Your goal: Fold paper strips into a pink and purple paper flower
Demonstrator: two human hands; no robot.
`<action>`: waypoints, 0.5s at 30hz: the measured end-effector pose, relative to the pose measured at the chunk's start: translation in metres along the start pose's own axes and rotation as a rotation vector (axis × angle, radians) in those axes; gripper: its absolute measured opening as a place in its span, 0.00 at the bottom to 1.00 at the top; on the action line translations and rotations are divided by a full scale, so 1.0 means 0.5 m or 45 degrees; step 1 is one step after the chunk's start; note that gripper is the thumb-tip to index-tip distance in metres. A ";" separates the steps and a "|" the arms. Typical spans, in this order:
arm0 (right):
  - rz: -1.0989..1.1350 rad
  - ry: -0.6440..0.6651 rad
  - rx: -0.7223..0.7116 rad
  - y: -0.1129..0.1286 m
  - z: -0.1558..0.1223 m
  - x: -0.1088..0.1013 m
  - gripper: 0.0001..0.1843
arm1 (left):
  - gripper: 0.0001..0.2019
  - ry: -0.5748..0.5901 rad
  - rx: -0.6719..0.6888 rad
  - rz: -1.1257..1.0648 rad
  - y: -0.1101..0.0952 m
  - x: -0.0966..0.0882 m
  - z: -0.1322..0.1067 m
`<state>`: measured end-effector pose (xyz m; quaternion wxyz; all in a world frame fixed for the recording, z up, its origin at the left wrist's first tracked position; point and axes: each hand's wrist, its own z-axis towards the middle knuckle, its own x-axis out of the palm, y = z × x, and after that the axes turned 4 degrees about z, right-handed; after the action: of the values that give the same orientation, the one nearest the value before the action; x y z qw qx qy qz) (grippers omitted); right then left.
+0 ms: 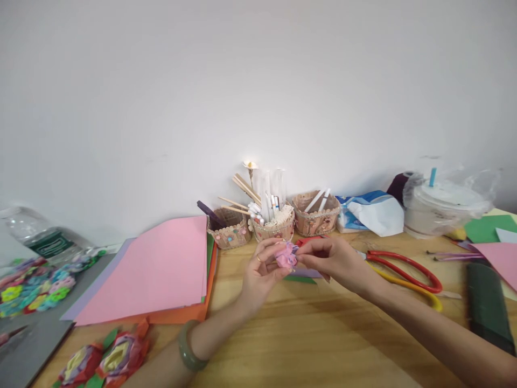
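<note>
In the middle of the head view, above the wooden table, I hold a small pink and purple paper flower (pixel 286 256). My left hand (pixel 262 269) is closed around its left side and base, with a ring on one finger and a green bangle (pixel 188 347) on the wrist. From the right, my right hand (pixel 335 261) pinches the flower's edge between thumb and index finger. Below the hands lie a green paper piece (pixel 302 279) and a purple strip, partly covered. Scissors (pixel 404 269) with red and yellow handles lie just right of my right hand.
A stack of coloured paper (pixel 149 269) lies left, with finished paper flowers (pixel 121 355) in front. Decorated baskets (pixel 230 236) holding sticks and pens line the wall. A tissue pack (pixel 369 213), a lidded cup (pixel 444 207) and a dark case (pixel 488 304) are at right.
</note>
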<state>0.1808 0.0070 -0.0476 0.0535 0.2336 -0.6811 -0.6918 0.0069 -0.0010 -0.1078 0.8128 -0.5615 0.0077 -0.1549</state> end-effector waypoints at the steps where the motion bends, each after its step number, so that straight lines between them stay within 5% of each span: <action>1: -0.034 -0.021 -0.012 0.001 -0.001 0.002 0.12 | 0.18 0.010 -0.001 0.003 0.000 0.000 0.000; 6: -0.358 -0.150 -0.221 0.000 -0.006 0.008 0.11 | 0.18 0.025 -0.003 0.029 0.001 0.000 -0.003; 12: -1.078 -0.480 -0.726 -0.031 -0.015 0.022 0.10 | 0.18 0.013 -0.009 0.113 0.002 0.001 -0.006; 15: -1.096 -0.495 -0.797 -0.036 -0.015 0.025 0.11 | 0.17 -0.020 -0.021 0.145 0.001 0.002 -0.005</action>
<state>0.1770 -0.0038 -0.0679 -0.2930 0.3316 -0.2841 -0.8506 0.0076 -0.0035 -0.1090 0.8157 -0.5681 0.0344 -0.1038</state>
